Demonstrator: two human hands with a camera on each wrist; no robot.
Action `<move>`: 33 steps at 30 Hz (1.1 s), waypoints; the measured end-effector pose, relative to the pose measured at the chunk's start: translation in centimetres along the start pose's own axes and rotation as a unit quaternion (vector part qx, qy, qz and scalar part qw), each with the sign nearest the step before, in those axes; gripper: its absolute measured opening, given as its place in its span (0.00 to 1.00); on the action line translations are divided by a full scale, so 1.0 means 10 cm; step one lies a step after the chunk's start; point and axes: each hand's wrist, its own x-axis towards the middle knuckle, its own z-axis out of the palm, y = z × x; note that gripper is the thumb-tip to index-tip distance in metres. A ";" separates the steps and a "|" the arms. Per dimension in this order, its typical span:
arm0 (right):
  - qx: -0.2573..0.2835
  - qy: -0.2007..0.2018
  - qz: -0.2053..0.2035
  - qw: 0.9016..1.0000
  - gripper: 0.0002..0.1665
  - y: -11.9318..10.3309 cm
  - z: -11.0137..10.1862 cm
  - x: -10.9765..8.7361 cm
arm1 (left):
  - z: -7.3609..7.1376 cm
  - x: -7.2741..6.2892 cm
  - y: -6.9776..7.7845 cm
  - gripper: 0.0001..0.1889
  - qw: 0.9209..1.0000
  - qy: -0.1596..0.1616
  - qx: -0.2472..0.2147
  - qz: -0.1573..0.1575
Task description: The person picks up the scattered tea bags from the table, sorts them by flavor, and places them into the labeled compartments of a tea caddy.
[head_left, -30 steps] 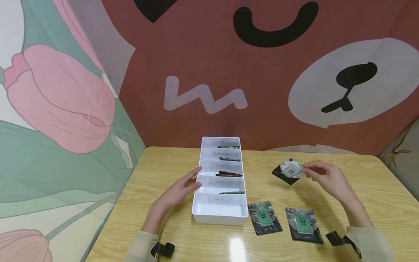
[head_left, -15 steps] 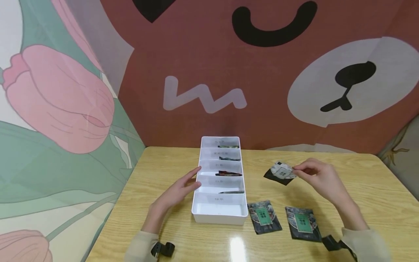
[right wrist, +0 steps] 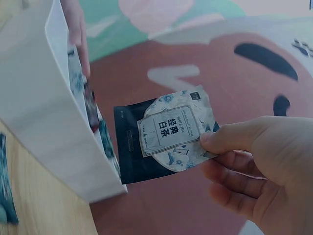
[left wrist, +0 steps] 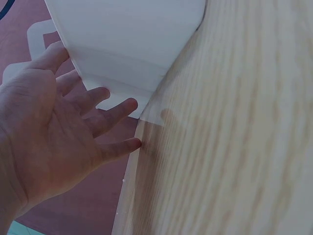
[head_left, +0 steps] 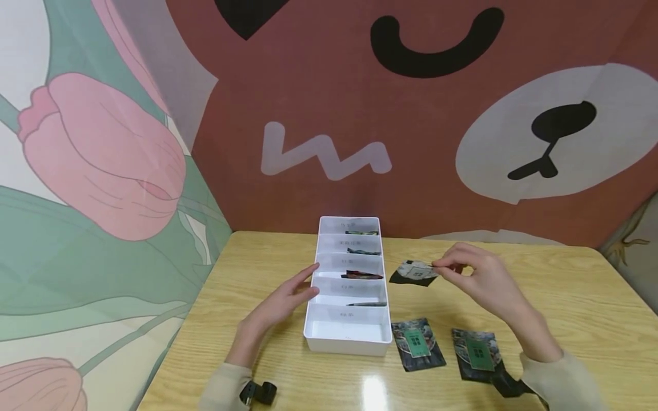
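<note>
My right hand [head_left: 475,279] pinches a white tea sachet [right wrist: 168,132] by its edge, thumb on the printed face. The sachet is dark at one end and pale with blue flowers at the other, held just right of a white divided box [head_left: 348,345]. Along the box's left side rests my left hand [head_left: 280,302], its fingers spread and straight with fingertips at the rim; in the left wrist view the palm faces the box wall [left wrist: 127,44]. Several compartments hold sachets standing on edge, one of them reddish [head_left: 362,275]. No sachet shows in the front compartment.
Two dark sachets with green labels lie on the wooden table [head_left: 257,257]: one sachet [head_left: 418,344] beside the box's front corner, another sachet [head_left: 478,355] farther right, partly covered by the right wrist's camera strap. A wall with a painted bear [head_left: 329,103] stands behind the table.
My right hand has carried the white tea sachet leftward to near the box's right side, and the sachet has tilted flatter in view. My left hand stays at the box.
</note>
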 end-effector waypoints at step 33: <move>0.064 -0.063 -0.087 0.992 0.07 -0.51 0.83 0.12 | 0.01 0.00 -0.01 0.31 1.000 0.003 0.004 -0.009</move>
